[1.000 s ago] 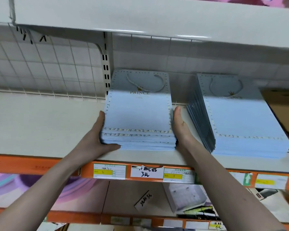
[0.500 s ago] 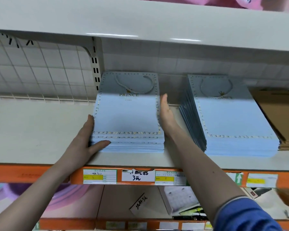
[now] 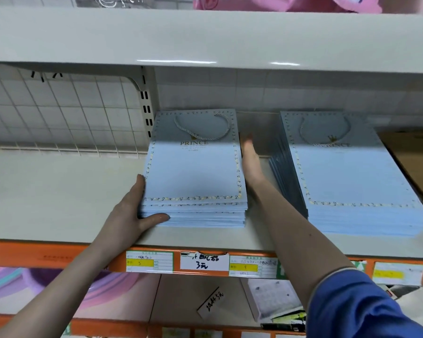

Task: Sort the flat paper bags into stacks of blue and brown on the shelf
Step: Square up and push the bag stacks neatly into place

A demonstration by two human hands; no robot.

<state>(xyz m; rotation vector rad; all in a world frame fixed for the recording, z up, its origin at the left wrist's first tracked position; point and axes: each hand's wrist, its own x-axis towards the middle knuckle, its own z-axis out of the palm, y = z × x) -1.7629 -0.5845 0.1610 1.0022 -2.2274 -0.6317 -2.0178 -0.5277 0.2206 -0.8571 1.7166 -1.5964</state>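
Observation:
A stack of flat light-blue paper bags (image 3: 193,172) printed "PRINCE" lies on the white shelf (image 3: 59,191), near its middle. My left hand (image 3: 132,213) presses flat against the stack's left edge, its thumb along the front edge. My right hand (image 3: 250,159) lies with straight fingers along the stack's right side, reaching towards the back. A second, thicker stack of blue bags (image 3: 352,176) lies to the right. Brown bags (image 3: 420,162) are stacked at the far right, partly out of frame.
A wire grid (image 3: 59,113) backs the shelf on the left, with a slotted bracket (image 3: 145,106) beside the stack. An upper shelf (image 3: 205,37) hangs low overhead. Price labels (image 3: 200,263) line the orange front rail. Goods fill the lower shelf.
The left blue stack has slid back on the shelf. My right hand has moved further back along its right side. My left hand stays at the front left corner.

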